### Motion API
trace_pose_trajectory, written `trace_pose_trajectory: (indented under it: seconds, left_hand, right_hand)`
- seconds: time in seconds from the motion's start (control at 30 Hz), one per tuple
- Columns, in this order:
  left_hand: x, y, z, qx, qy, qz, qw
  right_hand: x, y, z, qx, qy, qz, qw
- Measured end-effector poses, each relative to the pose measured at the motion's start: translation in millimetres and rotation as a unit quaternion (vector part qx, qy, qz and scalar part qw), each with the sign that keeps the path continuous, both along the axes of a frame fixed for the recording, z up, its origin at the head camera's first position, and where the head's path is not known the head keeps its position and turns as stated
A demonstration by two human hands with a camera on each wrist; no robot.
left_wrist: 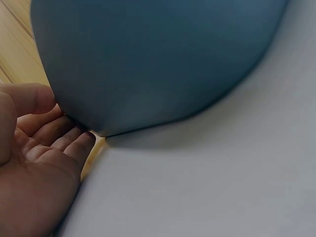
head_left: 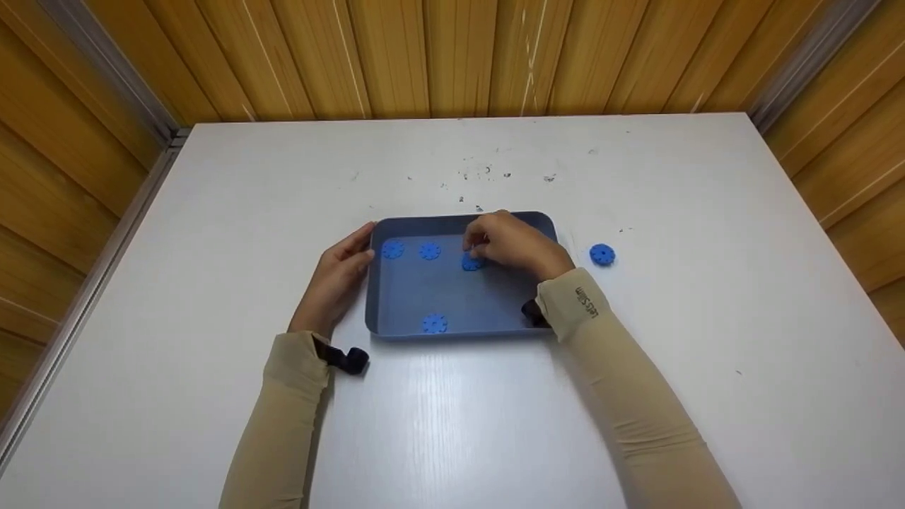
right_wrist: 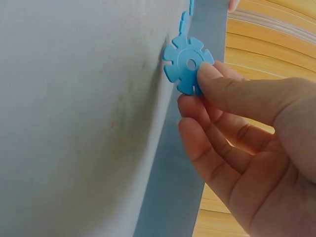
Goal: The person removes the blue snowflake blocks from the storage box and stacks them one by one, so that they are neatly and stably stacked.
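My right hand [head_left: 520, 244] pinches a blue notched plastic disc [right_wrist: 180, 57] between thumb and fingers, over the far part of the blue-grey tray [head_left: 424, 291]. In the right wrist view the disc stands tilted, with a round hole in its middle and slots round its rim. My left hand [head_left: 332, 283] holds the tray by its left side, its thumb at the wall and fingers near the far corner. Inside lie more such discs: a far-left disc [head_left: 393, 249], one beside it [head_left: 430, 251], and a near-side disc [head_left: 435, 323].
Right of the tray, a blue disc [head_left: 602, 254] lies on the white table [head_left: 452, 424]. Dark specks [head_left: 488, 170] mark the tabletop beyond the tray. Wood-patterned panels [head_left: 452, 56] close off the back and sides.
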State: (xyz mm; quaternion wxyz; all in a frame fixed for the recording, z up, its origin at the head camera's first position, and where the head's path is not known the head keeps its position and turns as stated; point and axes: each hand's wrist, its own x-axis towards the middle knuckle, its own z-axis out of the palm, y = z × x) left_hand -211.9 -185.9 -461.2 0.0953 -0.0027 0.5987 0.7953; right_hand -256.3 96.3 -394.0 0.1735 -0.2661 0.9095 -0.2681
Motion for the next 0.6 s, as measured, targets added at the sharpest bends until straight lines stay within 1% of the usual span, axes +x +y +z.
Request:
trace_pose_trajectory:
  seconds: [0.23,0.4,0.6]
  left_hand:
    - [0.9,-2,0.3,-0.006,0.008,-0.003,0.9999]
    - [0.6,-1,0.0,-0.007,0.002,0.001,1.0000]
    - [0.2,0,0.8,-0.015,-0.003,0.005,0.9999]
  right_hand:
    - [1.0,6,4.2,-0.008,0.011,0.001,1.000]
    - [1.8,10,9.4,-0.016,0.000,-0.007,1.000]
    - [1.9,18,17.0,-0.020,0.015,-0.004,1.000]
